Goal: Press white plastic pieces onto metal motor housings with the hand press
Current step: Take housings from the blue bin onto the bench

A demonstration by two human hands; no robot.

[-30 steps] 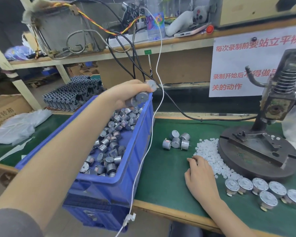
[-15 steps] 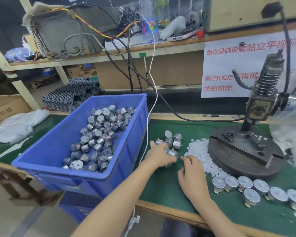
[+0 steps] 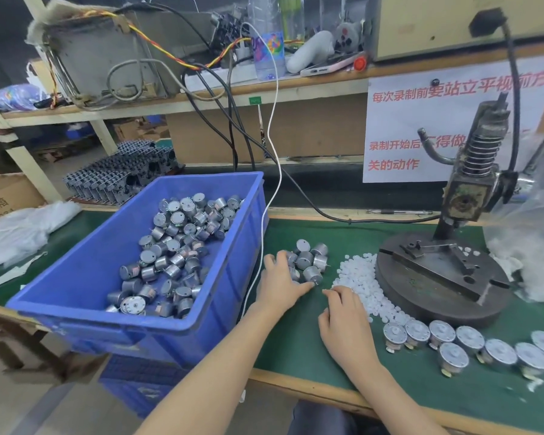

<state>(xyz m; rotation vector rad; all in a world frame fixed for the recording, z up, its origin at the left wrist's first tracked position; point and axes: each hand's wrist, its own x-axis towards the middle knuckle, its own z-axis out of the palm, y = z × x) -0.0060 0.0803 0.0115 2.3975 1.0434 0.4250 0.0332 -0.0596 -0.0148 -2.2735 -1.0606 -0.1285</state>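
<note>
Far left: cardboard box (image 3: 0, 202) at the frame edge, crumpled white plastic sheet (image 3: 22, 227) lying on the green counter (image 3: 296, 346).

Upper left: wooden shelf (image 3: 201, 97) carrying a battered metal box (image 3: 101, 58) trailing wires. Below and behind it, a stack of grey parts (image 3: 123, 177).

Left of centre: blue bin (image 3: 76, 277) sitting partly over the front edge of the counter, holding a heap of binned motors (image 3: 176, 246). White cable (image 3: 275, 146) drops from the shelf past the bin's right wall. Clear bottle (image 3: 269, 54) stands on the shelf above.

Centre: left hand (image 3: 280, 284), released, fingers spread and thumb out, touching a small cluster of loose motors (image 3: 308, 259) on the counter just right of the bin. Right hand (image 3: 346, 321) palm down close beside it, fingers bent, tips at the near edge of the white plastic pieces (image 3: 365, 284); cannot tell whether it pinches one.

Right: the pieces lie in a heap against the round base of the hand press (image 3: 437, 277), its spring column rising toward the upper right. A row of larger motors (image 3: 453, 337) curves along the front of the base. Paper sign (image 3: 421, 127) with red lettering on the back wall. Clear plastic bag (image 3: 528, 233) at the far right edge.
</note>
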